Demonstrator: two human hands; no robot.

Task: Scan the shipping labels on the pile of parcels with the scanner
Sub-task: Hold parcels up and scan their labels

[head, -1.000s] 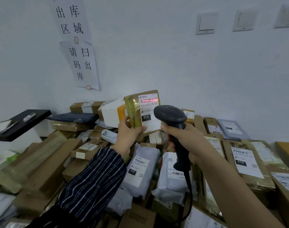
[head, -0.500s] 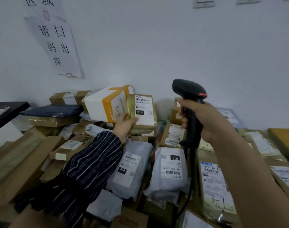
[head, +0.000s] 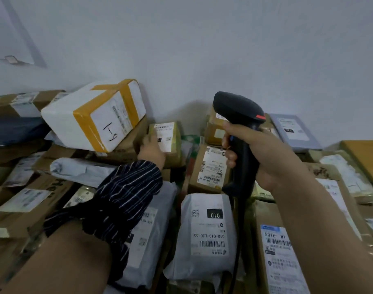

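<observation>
Lowered since the frame before: the small parcel (head: 170, 137), which we now log at frame centre, down among the pile of parcels (head: 33, 200). It sits just right of the white box (head: 92, 117), which is bound with orange tape and marked 1-9.
- Shipping label (head: 164, 134): on the small parcel, facing us.
- Left hand (head: 150, 152): fingers curled round the parcel's lower left edge, somewhat blurred. A striped sleeve (head: 122, 200) is bunched on the forearm.
- Scanner (head: 238, 109): black, held upright right of centre, apart from the small parcel.
- Right hand (head: 266, 153): fingers wrapped tight round the scanner's handle. The cable hangs down from the handle's base.

Below the scanner we list:
- a brown carton (head: 211, 168) with a label;
- a grey mailer bag (head: 204, 234) marked 010;
- a long carton (head: 276, 257) at lower right, with a blue-topped label.

Behind the pile we note a pale wall (head: 202, 49), with a sheet of paper (head: 9, 35) at upper left.
</observation>
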